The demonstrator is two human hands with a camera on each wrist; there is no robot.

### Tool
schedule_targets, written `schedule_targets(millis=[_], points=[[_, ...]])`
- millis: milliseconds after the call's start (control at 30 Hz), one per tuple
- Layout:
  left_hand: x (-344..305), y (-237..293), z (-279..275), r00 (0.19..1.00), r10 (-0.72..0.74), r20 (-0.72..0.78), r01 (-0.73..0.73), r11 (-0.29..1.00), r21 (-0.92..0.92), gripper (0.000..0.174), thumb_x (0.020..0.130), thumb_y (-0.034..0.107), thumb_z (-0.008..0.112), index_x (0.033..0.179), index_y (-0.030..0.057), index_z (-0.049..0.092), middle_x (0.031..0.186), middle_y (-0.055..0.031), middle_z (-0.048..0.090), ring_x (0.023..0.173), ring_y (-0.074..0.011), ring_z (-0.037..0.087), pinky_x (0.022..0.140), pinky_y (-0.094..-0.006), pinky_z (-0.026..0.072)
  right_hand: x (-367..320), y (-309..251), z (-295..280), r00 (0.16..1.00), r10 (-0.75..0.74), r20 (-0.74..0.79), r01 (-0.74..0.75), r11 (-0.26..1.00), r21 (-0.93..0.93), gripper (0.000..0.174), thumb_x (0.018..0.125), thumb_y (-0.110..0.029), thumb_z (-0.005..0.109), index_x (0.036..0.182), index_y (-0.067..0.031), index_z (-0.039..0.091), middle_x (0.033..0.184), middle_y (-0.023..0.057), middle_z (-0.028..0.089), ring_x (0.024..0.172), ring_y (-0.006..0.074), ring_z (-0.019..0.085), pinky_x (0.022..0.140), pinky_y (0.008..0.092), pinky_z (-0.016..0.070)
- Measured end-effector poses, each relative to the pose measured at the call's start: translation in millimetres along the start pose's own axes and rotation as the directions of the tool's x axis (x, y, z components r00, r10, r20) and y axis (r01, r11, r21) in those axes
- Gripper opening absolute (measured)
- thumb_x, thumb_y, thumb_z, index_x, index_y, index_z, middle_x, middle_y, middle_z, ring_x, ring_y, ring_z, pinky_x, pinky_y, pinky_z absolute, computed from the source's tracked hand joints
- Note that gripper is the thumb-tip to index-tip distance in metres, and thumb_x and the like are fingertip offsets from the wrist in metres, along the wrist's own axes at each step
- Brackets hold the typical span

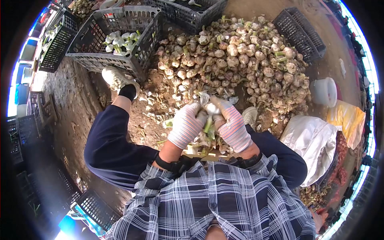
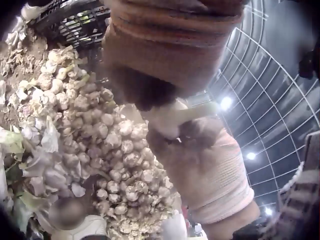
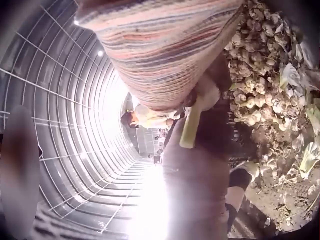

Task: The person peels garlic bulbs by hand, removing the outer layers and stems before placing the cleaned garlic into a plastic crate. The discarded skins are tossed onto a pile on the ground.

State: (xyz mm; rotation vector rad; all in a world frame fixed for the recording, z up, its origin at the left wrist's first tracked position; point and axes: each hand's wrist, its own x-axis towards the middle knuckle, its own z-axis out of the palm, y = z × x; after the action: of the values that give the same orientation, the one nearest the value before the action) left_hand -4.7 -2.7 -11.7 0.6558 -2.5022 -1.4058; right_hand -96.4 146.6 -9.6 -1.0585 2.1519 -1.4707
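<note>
A white garlic bulb [image 1: 212,109] with a short cut green stem [image 1: 208,125] is held between both hands in front of the lap. My left hand [image 1: 187,125], in a striped knitted glove with dark fingertips, grips it from the left. From the other side my right hand [image 1: 232,126], gloved alike, pinches the bulb with thumb and fingers. In the right wrist view the stem [image 3: 190,129] points down out of the grip. The left wrist view shows the pale stem [image 2: 192,113] between the two gloves; fingers hide part of the bulb.
A large heap of unpeeled garlic [image 1: 240,56] lies ahead. A black crate [image 1: 140,64] with clean white bulbs stands front left, another crate [image 1: 300,34] front right. Peeled skins [image 1: 160,108] litter the ground between the feet. A white bucket [image 1: 325,92] and white sack [image 1: 310,144] are at right.
</note>
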Motion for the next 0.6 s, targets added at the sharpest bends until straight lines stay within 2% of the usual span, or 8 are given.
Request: schedule_targets(millis=[100,167,333,367,467,500,533,600], points=[[7.2,-1.6,-6.9,0.914,-0.377,0.150,0.394,0.741,-0.544,0.016,0.089,0.010,0.055,0.087,-0.0019,0.066,0.072,-0.0059,0.063,0.059,-0.0134,0.057,0.056,-0.0296,0.0484,-1.3,-17.3,-6.8,0.936,0.327,0.131,-0.337,0.725,0.601,0.050,0.090,0.009,0.050,0.139,-0.0017,0.054,0.129,0.0102,0.062,0.108,0.0166,0.060,0.095,0.0258,0.0475],[6.6,-13.0,-5.2,0.863,-0.462,0.202,0.401,0.386,-0.831,0.017,0.091,0.010,0.056,0.093,-0.0027,0.067,0.077,-0.0079,0.067,0.061,-0.0129,0.059,0.057,-0.0270,0.0513,-0.8,-19.1,-4.3,0.941,0.324,0.101,-0.318,0.738,0.596,0.052,0.091,0.010,0.045,0.141,-0.0015,0.053,0.130,0.0070,0.060,0.105,0.0121,0.058,0.093,0.0223,0.0460],[3.6,3.3,-9.5,0.940,-0.291,0.181,0.342,0.774,-0.533,0.022,0.091,0.012,0.068,0.104,-0.0053,0.069,0.086,-0.0075,0.071,0.072,-0.0120,0.065,0.065,-0.0265,0.0533,-0.6,-7.7,-2.1,0.927,0.374,0.031,-0.352,0.839,0.415,0.049,0.088,0.012,0.049,0.135,-0.0002,0.056,0.124,0.0106,0.062,0.107,0.0168,0.060,0.093,0.0262,0.0485],[2.8,-0.9,-4.1,0.957,-0.236,0.169,0.286,0.867,-0.408,0.020,0.090,0.011,0.068,0.102,-0.0052,0.069,0.085,-0.0067,0.071,0.072,-0.0112,0.064,0.065,-0.0263,0.0526,2.1,-0.8,1.8,0.986,0.147,-0.075,-0.129,0.970,0.207,0.046,0.086,0.012,0.054,0.131,0.0003,0.059,0.120,0.0147,0.063,0.109,0.0234,0.062,0.094,0.0309,0.0502],[3.7,-3.1,1.7,0.987,-0.118,0.111,0.132,0.983,-0.126,0.017,0.088,0.012,0.067,0.093,-0.0043,0.070,0.076,-0.0037,0.069,0.066,-0.0106,0.061,0.063,-0.0265,0.0510,3.0,-0.1,3.4,0.992,-0.099,-0.081,0.088,0.988,-0.125,0.045,0.085,0.012,0.058,0.129,0.0000,0.060,0.120,0.0167,0.063,0.109,0.0278,0.063,0.094,0.0331,0.0504],[4.0,-0.9,0.6,0.995,-0.061,0.077,0.065,0.997,-0.049,0.017,0.087,0.012,0.066,0.092,-0.0043,0.070,0.075,-0.0040,0.068,0.065,-0.0110,0.060,0.062,-0.0266,0.0507,4.7,-0.2,3.3,0.989,-0.130,-0.067,0.119,0.982,-0.149,0.046,0.086,0.013,0.055,0.130,-0.0002,0.060,0.120,0.0129,0.064,0.109,0.0223,0.062,0.093,0.0300,0.0504],[4.2,0.1,-0.1,0.999,0.000,0.047,-0.002,1.000,0.031,0.017,0.087,0.012,0.065,0.091,-0.0043,0.069,0.073,-0.0043,0.067,0.064,-0.0114,0.060,0.061,-0.0266,0.0505,4.1,-3.1,0.9,0.998,0.052,-0.032,-0.052,0.999,0.017,0.046,0.086,0.013,0.054,0.130,-0.0003,0.060,0.120,0.0116,0.064,0.109,0.0201,0.062,0.092,0.0286,0.0502],[6.0,-5.3,-0.8,0.959,-0.278,0.059,0.281,0.902,-0.326,0.017,0.086,0.011,0.061,0.089,-0.0040,0.068,0.073,-0.0058,0.066,0.062,-0.0132,0.060,0.059,-0.0272,0.0504,2.5,-8.8,-2.4,0.958,0.280,0.066,-0.286,0.906,0.313,0.048,0.088,0.012,0.050,0.133,-0.0007,0.058,0.121,0.0093,0.063,0.108,0.0156,0.061,0.091,0.0255,0.0493]])
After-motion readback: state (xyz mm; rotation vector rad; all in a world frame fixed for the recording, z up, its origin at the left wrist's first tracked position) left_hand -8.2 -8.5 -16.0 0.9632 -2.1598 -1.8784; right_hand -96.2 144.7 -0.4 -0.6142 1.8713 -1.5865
